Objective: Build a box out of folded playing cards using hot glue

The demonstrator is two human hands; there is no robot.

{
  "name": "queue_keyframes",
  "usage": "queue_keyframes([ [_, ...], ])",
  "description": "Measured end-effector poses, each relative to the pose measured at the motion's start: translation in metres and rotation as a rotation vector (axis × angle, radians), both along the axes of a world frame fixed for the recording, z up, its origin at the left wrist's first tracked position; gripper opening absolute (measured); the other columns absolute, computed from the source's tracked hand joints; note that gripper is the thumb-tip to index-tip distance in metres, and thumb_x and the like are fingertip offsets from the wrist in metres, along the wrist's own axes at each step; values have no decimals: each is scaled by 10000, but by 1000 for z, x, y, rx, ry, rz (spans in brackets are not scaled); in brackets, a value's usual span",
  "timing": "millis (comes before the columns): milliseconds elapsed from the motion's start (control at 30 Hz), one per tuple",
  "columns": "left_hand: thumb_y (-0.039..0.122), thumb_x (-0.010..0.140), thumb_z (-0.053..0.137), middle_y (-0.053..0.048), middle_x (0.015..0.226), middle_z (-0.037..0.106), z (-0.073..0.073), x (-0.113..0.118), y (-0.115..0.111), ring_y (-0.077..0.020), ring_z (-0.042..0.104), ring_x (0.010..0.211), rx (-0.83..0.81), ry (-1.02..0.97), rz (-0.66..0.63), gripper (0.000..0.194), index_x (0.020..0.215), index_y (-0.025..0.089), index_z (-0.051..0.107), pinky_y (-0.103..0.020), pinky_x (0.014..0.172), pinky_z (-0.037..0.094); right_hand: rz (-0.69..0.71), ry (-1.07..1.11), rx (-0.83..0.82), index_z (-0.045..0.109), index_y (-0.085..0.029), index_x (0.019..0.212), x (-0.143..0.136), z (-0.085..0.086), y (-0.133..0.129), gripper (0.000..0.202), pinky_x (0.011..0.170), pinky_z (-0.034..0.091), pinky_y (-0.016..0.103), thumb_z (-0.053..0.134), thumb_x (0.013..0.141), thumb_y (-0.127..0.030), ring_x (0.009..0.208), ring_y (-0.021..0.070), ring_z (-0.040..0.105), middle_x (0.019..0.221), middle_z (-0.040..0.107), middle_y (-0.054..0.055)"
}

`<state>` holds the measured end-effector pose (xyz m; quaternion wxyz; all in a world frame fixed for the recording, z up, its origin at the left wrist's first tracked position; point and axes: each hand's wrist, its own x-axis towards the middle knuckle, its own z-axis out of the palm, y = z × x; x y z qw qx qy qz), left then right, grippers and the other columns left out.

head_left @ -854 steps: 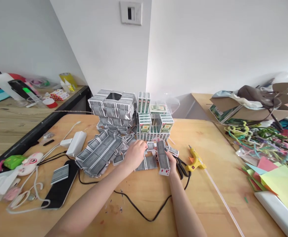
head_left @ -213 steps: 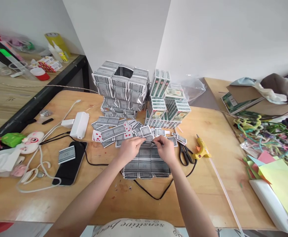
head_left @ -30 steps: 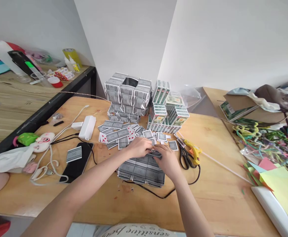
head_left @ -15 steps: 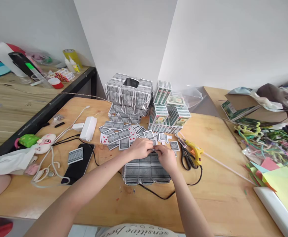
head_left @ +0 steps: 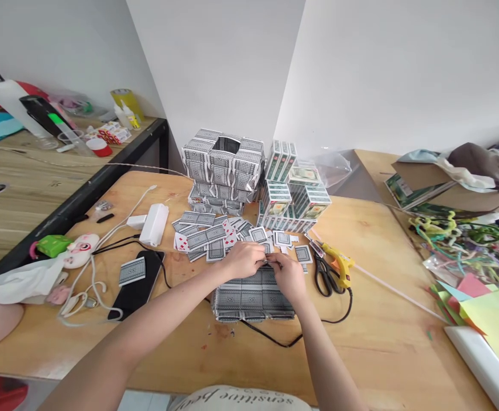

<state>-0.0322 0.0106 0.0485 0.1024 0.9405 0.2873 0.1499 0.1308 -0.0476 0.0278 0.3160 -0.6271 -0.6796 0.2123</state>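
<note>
A flat block covered in grey patterned playing cards (head_left: 252, 297) lies on the wooden table in front of me. Over its far edge, my left hand (head_left: 246, 260) and my right hand (head_left: 286, 274) meet with fingers pinched together. Something small and thin is between the fingertips, too hidden to name. Loose and folded cards (head_left: 206, 235) are spread just beyond my left hand. Behind them stands a taller structure made of the same cards (head_left: 226, 165), with a square opening on top.
Stacked card boxes (head_left: 286, 220) stand at the back. Black scissors (head_left: 327, 277) and a yellow glue gun (head_left: 340, 268) with its cable lie to the right. A black phone (head_left: 136, 297) under a card piece, a white adapter (head_left: 154, 224) and cords are at left.
The view has shifted slightly. Both hands stay together over the block's far edge, with only a tiny change in the fingers.
</note>
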Motion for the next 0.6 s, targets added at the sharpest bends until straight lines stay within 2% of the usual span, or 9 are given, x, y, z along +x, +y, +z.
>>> queue_keyframes([
  [600,185,775,494,-7,647,580,0,1,-3,-140,532,663,46,-29,33,175,644,183,609,-264,559,371,-24,50,12,639,-226,775,-1,0,-1,210,771,479,331,446,748,-147,835,196,614,859,680,28],
])
